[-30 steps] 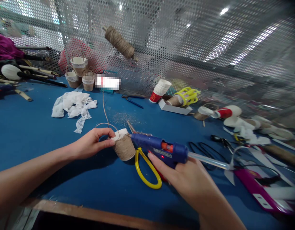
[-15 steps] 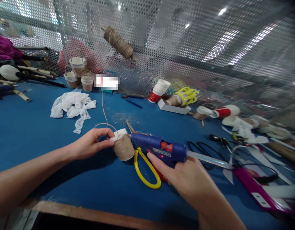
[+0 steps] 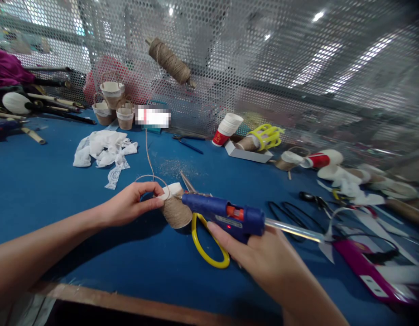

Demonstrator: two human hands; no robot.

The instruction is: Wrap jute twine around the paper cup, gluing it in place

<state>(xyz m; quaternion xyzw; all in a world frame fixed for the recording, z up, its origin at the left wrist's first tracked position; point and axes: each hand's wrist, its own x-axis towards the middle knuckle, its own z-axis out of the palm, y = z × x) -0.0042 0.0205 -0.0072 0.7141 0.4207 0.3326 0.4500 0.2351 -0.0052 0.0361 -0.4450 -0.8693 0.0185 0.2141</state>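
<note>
My left hand point(image 3: 136, 203) pinches the white rim of a twine-wrapped paper cup point(image 3: 176, 213), which lies tilted over the blue table. A strand of twine point(image 3: 147, 154) loops from the cup's rim and runs away toward the back. In my right hand point(image 3: 260, 253) is a blue hot glue gun point(image 3: 223, 210), gripped by its handle, with a clear glue stick point(image 3: 294, 230) coming out of its rear. The gun's nozzle is at the twine near the cup's rim. Yellow-handled scissors point(image 3: 209, 260) lie partly hidden beneath the gun.
White lace point(image 3: 102, 147) lies at the left, in front of small twine baskets point(image 3: 113, 95). A twine spool point(image 3: 170, 62) hangs at the mesh wall. Pliers point(image 3: 189, 144) and stacked paper cups point(image 3: 228, 129) sit at the back. A purple power strip point(image 3: 365, 267) and cables point(image 3: 291, 217) are at right.
The glue gun has shifted slightly left, bringing its nozzle over the wrapped twine near the cup's rim. My left hand keeps its pinch on the cup.
</note>
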